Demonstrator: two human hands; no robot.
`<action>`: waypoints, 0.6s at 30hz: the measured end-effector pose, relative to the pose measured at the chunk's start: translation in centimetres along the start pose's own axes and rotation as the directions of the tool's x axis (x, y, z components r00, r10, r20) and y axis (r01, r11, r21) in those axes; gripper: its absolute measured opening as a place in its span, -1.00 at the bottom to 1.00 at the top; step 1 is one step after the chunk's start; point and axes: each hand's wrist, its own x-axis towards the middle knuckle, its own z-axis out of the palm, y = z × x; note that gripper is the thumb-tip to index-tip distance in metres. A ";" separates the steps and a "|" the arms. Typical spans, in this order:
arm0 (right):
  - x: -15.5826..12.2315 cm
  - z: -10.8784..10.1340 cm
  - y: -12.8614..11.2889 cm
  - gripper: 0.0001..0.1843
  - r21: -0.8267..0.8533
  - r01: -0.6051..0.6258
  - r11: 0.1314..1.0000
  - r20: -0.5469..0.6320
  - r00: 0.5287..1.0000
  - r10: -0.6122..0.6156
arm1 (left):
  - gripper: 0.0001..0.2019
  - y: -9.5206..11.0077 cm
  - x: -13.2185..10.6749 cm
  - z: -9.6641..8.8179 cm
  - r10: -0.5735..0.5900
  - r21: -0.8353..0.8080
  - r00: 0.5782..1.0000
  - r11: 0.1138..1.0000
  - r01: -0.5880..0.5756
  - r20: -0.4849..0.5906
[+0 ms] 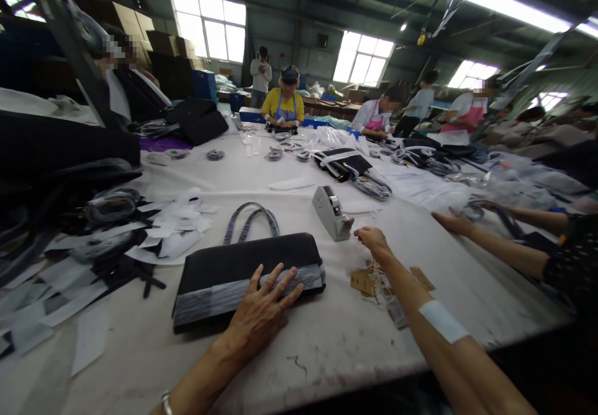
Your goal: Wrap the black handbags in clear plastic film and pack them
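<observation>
Pressing flat on item 1: left hand (264, 306), fingers spread apart, palm down, clamped on nothing.

1. Black handbag (243, 259), lying on its side on the white table (327, 346), close to the near edge. Grey wrapping (210, 303) covers its lower band, partly under the left hand. Two grey handles (250, 220) lie loose beyond it, pointing away.
2. Tape dispenser (332, 212), grey, just right of the bag. Right hand (371, 240) is at its near end, fingers curled together; whether they pinch a tape end cannot be told.
3. Cardboard tags (369, 281) with strings, scattered under the right wrist.
4. Paper scraps (177, 228), white, heaped left of the bag.
5. Co-worker's hand (451, 222), flat on the table, well right of the dispenser.

Risks, as judged:
- The wrapping looks slack; should the left palm lift or slide, it may ride off the band or wrinkle.
- The dispenser stands unheld; a sideways pull could drag or tip it rather than cut cleanly.
- The right forearm crosses the tags; a sweep could scatter them or catch a string.
- The bag lies near the table edge; a push toward the person could send it over.
</observation>
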 end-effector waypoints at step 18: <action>-10.1 5.8 -7.8 -0.74 -0.540 0.420 0.729 0.468 0.870 -0.155 | -0.40 0.4 0.1 0.0 -0.006 -0.044 1.000 0.999 0.006 0.015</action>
